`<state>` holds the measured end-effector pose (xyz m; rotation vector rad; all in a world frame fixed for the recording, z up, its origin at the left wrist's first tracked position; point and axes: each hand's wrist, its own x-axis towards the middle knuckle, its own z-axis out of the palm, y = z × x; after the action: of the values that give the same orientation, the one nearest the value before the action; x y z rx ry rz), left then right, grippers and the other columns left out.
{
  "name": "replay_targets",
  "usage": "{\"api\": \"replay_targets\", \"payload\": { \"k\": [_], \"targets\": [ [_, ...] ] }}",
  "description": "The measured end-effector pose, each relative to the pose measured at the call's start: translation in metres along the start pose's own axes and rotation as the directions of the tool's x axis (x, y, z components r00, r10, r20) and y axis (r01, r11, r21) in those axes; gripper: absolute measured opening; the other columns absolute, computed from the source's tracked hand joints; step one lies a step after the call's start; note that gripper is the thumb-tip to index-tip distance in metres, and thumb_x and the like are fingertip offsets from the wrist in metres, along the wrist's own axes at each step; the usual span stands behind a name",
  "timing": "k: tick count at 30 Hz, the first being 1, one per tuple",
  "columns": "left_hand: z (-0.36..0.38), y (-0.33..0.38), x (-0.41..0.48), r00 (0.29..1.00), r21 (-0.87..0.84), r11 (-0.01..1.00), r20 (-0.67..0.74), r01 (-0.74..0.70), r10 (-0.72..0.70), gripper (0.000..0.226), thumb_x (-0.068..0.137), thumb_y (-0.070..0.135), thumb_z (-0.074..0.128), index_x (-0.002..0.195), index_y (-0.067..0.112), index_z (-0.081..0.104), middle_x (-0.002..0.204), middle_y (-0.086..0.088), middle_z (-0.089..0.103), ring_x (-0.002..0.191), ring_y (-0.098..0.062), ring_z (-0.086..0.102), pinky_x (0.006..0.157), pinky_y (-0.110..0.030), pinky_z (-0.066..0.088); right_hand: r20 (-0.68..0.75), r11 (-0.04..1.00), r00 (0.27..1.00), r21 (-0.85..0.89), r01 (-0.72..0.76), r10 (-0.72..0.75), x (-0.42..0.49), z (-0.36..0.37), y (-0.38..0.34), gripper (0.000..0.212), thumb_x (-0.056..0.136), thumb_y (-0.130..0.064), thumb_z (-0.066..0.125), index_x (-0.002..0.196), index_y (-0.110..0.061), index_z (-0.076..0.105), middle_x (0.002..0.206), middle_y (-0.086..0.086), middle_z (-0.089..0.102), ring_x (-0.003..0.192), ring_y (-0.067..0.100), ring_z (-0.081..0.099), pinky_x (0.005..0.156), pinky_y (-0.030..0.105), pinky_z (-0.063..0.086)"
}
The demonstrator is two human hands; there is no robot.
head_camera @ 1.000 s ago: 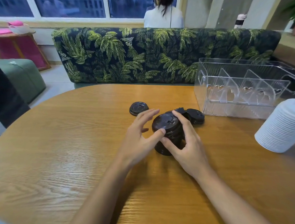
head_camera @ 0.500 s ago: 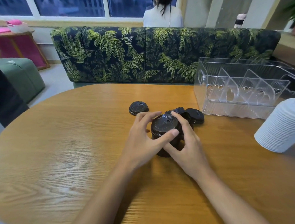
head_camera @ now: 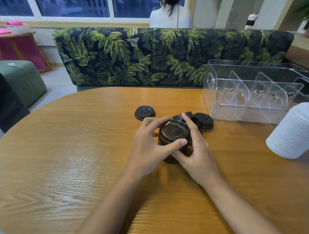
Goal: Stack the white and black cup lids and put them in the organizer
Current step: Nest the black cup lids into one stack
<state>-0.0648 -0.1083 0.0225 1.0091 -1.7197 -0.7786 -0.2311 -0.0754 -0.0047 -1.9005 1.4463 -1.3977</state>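
Gripping the black lid stack [head_camera: 174,135] from both sides, upright on the table [head_camera: 74,148] a little beyond its middle. Clasped by the left hand [head_camera: 149,146] on the near-left flank, thumb laid across the front rim of the top lid, and by the right hand [head_camera: 198,155] curled round the right side, forefinger hooked over the far edge. Held so, most likely, to square the nested lids, press them flush and stop the column from leaning before lifting it as one piece. Left loose just behind: a single black lid [head_camera: 144,113] flat to the left, apart from the stack, and a few more black lids [head_camera: 205,120] bunched together to the right, presumably within reach for adding on top. Set further right, a clear organizer [head_camera: 221,102] with upright dividers, open side up to take stacks between its partitions, no lids seen in it. Resting on the table at the right edge of view, well apart from both hands, a tall white lid stack [head_camera: 298,130], seemingly done and waiting for the same trip.
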Motion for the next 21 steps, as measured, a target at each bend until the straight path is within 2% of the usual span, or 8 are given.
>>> {"api": "replay_targets", "payload": {
  "k": [3, 8, 10, 12, 14, 16, 19, 21],
  "targets": [
    [0.002, -0.002, 0.001, 1.000, 0.006, 1.000, -0.031, 0.004, -0.004, 0.071, 0.069, 0.047, 0.095, 0.132, 0.027, 0.069, 0.121, 0.011, 0.059, 0.118, -0.001, 0.062, 0.096, -0.025, 0.056, -0.013, 0.999, 1.000, -0.033, 0.025, -0.026, 0.001, 0.001, 0.001, 0.073, 0.091, -0.031, 0.077, 0.155, -0.024, 0.043, 0.147, -0.012, 0.052, 0.136, -0.004, 0.048, 0.107, 0.012, 0.038],
    [0.003, -0.006, 0.002, 1.000, 0.040, 0.999, 0.008, -0.001, 0.000, 0.076, 0.067, 0.054, 0.093, 0.133, 0.026, 0.067, 0.122, 0.012, 0.057, 0.119, -0.001, 0.061, 0.096, -0.022, 0.054, -0.031, 0.998, 0.999, -0.051, 0.034, -0.035, 0.001, 0.002, 0.003, 0.068, 0.087, -0.020, 0.083, 0.147, -0.020, 0.050, 0.139, -0.007, 0.058, 0.129, 0.000, 0.054, 0.104, 0.014, 0.042],
    [-0.001, -0.006, 0.004, 0.998, 0.049, 0.999, 0.058, 0.017, -0.020, 0.080, 0.066, 0.063, 0.090, 0.134, 0.027, 0.067, 0.124, 0.013, 0.058, 0.119, 0.001, 0.060, 0.095, -0.017, 0.052, -0.021, 0.998, 0.999, -0.051, 0.029, -0.031, 0.001, 0.002, 0.002, 0.068, 0.087, -0.025, 0.083, 0.147, -0.021, 0.051, 0.137, -0.009, 0.058, 0.127, -0.001, 0.055, 0.103, 0.015, 0.044],
    [-0.009, -0.006, 0.008, 0.991, -0.026, 0.997, 0.120, 0.070, -0.066, 0.073, 0.073, 0.070, 0.076, 0.133, 0.028, 0.069, 0.125, 0.014, 0.063, 0.118, 0.003, 0.062, 0.092, -0.013, 0.051, -0.014, 0.999, 1.000, -0.050, 0.004, -0.005, 0.001, 0.001, 0.000, 0.070, 0.086, -0.038, 0.082, 0.147, -0.026, 0.050, 0.139, -0.014, 0.056, 0.129, -0.003, 0.052, 0.105, 0.015, 0.043],
    [-0.018, -0.009, 0.016, 0.984, -0.117, 0.984, 0.135, 0.131, -0.115, 0.063, 0.088, 0.070, 0.058, 0.130, 0.025, 0.073, 0.125, 0.012, 0.070, 0.118, 0.001, 0.065, 0.096, -0.020, 0.054, -0.018, 0.999, 1.000, -0.045, -0.015, 0.014, 0.001, 0.002, -0.002, 0.072, 0.083, -0.045, 0.082, 0.146, -0.029, 0.051, 0.139, -0.017, 0.055, 0.131, -0.003, 0.051, 0.108, 0.019, 0.042],
    [-0.022, -0.021, 0.028, 0.992, -0.013, 0.993, 0.049, 0.116, -0.116, 0.047, 0.099, 0.056, 0.061, 0.129, 0.022, 0.073, 0.124, 0.011, 0.073, 0.117, -0.001, 0.067, 0.099, -0.033, 0.057, -0.025, 0.999, 1.000, -0.044, -0.018, 0.017, 0.002, 0.002, -0.002, 0.073, 0.083, -0.044, 0.083, 0.146, -0.029, 0.051, 0.139, -0.017, 0.056, 0.132, -0.002, 0.051, 0.109, 0.024, 0.044],
    [-0.025, -0.046, 0.044, 1.000, 0.280, 0.960, -0.024, 0.024, -0.018, 0.034, 0.098, 0.030, 0.073, 0.130, 0.019, 0.072, 0.127, 0.005, 0.071, 0.116, -0.005, 0.065, 0.100, -0.036, 0.056, -0.018, 0.999, 1.000, -0.040, -0.024, 0.023, 0.002, 0.002, -0.003, 0.073, 0.083, -0.044, 0.083, 0.146, -0.030, 0.050, 0.139, -0.017, 0.055, 0.132, -0.001, 0.051, 0.109, 0.027, 0.045],
    [-0.027, -0.061, 0.054, 0.999, 0.373, 0.928, -0.035, -0.006, 0.020, 0.035, 0.096, 0.023, 0.074, 0.131, 0.016, 0.071, 0.129, 0.000, 0.068, 0.118, -0.010, 0.063, 0.105, -0.036, 0.052, -0.014, 0.999, 0.999, -0.037, -0.032, 0.031, 0.002, 0.001, -0.004, 0.073, 0.083, -0.044, 0.083, 0.147, -0.030, 0.050, 0.139, -0.018, 0.055, 0.132, -0.001, 0.051, 0.109, 0.028, 0.045]
  ]
}}
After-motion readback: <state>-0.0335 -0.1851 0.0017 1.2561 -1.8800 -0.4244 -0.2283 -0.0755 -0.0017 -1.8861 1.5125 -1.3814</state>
